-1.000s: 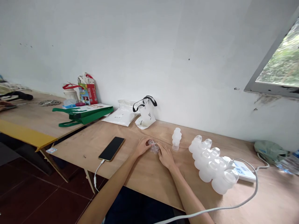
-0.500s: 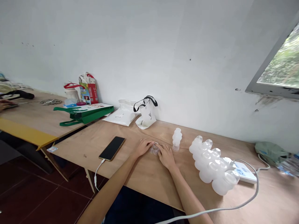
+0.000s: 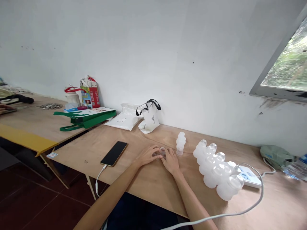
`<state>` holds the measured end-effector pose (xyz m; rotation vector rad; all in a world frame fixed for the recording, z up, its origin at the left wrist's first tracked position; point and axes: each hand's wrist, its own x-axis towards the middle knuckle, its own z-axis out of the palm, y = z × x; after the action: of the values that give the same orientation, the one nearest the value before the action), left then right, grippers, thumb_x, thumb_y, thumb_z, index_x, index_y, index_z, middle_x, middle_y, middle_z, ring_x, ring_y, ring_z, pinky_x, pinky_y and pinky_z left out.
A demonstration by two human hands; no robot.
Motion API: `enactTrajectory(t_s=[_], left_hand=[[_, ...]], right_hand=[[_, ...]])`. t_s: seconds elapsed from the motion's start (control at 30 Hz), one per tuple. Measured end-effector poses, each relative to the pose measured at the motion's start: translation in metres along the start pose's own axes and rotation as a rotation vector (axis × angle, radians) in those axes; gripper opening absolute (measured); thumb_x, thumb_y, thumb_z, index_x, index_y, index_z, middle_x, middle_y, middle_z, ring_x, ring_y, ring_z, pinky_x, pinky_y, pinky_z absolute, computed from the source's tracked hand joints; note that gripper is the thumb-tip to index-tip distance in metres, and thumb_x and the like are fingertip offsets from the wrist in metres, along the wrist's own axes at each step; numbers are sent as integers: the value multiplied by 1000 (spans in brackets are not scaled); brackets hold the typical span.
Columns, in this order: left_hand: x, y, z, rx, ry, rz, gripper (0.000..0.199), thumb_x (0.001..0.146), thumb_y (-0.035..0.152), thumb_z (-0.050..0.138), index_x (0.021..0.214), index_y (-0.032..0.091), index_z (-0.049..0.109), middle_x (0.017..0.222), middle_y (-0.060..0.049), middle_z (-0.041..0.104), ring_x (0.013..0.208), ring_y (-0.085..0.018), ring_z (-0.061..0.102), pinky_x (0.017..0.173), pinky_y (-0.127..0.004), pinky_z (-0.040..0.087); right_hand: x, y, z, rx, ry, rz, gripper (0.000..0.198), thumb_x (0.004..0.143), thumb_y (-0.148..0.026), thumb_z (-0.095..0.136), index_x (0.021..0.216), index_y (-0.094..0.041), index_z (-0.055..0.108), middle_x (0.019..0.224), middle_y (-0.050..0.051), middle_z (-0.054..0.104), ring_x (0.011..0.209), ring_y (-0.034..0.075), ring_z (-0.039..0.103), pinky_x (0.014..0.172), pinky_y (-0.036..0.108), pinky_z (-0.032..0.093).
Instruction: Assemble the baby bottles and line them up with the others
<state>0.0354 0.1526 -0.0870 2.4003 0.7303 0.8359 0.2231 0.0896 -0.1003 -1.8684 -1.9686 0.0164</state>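
Left hand (image 3: 148, 155) & right hand (image 3: 170, 161) together on table (image 3: 148, 182), fingers closed round 1 small clear piece (image 3: 162, 150), poss. 2, mostly hidden. Just beside: 1 upright bottle stack (image 3: 180, 143); 1 lying bottle bundle (image 3: 217, 169); 1 phone (image 3: 114, 153).

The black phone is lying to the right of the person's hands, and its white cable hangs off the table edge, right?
Not quite. In the head view the black phone lies to the left of the hands, beside the left hand. Its white cable does hang off the table edge.

White wall (image 3: 153, 48), window (image 3: 285, 67) right, plywood table (image 3: 153, 182), dark floor (image 3: 35, 204).
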Motion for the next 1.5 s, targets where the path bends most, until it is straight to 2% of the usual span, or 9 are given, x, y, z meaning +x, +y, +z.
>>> enactTrajectory(t_s=[0.1, 0.47, 0.6, 0.7, 0.83, 1.0, 1.1, 1.27, 1.5], left_hand=[[-6, -8, -7, 29, -6, -16, 37, 102, 57, 52, 98, 27, 73, 106, -3, 70, 96, -24, 63, 99, -40, 45], [-14, -11, -16, 57, -7, -16, 33, 103, 34, 41, 110, 28, 72, 115, -6, 72, 112, -28, 61, 104, -43, 42], [-18, -6, -18, 54, 5, -52, 35, 106, 36, 37, 128, 29, 63, 122, -6, 70, 113, -28, 63, 104, -43, 43], [-21, -2, -20, 63, -2, -89, 39, 104, 52, 48, 134, 30, 59, 121, -5, 70, 108, -29, 64, 100, -42, 45], [-21, -1, -19, 65, -55, -77, 61, 85, 63, 76, 134, 31, 58, 128, -4, 68, 111, -31, 63, 100, -41, 44], [-19, -4, -18, 69, -75, -67, 67, 84, 63, 77, 137, 29, 53, 135, -7, 65, 117, -32, 62, 103, -43, 41], [-18, -4, -16, 87, -82, -40, 68, 82, 61, 80, 135, 28, 55, 131, -6, 67, 116, -31, 63, 103, -42, 41], [-17, -6, -14, 134, -79, -10, 48, 88, 55, 76, 126, 28, 64, 133, -4, 64, 123, -29, 59, 107, -40, 38], [-18, -5, -17, 131, -89, -31, 41, 87, 55, 78, 118, 29, 69, 131, -2, 66, 122, -28, 59, 108, -39, 36]], right_hand=[[0, 0, -1, 11, -1, -9, 28, 101, -30, 58, 127, -23, 61, 124, 11, 60, 116, 27, 60, 94, 35, 48], [0, -6, -2, 99, 4, -16, 24, 97, -32, 64, 120, -24, 64, 122, 9, 60, 106, 26, 64, 93, 36, 50], [-3, -9, -1, 135, 0, -3, 21, 97, -34, 63, 116, -23, 64, 118, 9, 60, 102, 27, 65, 91, 39, 50], [-6, -13, 1, 184, -8, -15, 24, 95, -31, 66, 117, -23, 64, 119, 9, 60, 104, 27, 65, 93, 38, 51], [-10, -20, 1, 280, -21, -48, 33, 89, -28, 73, 121, -22, 67, 121, 10, 61, 106, 25, 66, 93, 35, 53], [-8, -24, -5, 419, 6, -100, 23, 97, -32, 65, 117, -25, 74, 129, 7, 64, 107, 21, 68, 92, 29, 53], [-7, -26, -5, 468, 52, -116, 26, 102, -39, 58, 112, -23, 77, 128, 8, 65, 113, 21, 66, 97, 30, 52], [-7, -27, 0, 470, 162, -138, 33, 105, -41, 49, 102, -22, 76, 121, 8, 66, 109, 21, 66, 98, 32, 50], [3, -6, -11, 331, 498, 6, 29, 97, -27, 44, 107, -21, 71, 124, 12, 59, 119, 28, 52, 109, 47, 38]])
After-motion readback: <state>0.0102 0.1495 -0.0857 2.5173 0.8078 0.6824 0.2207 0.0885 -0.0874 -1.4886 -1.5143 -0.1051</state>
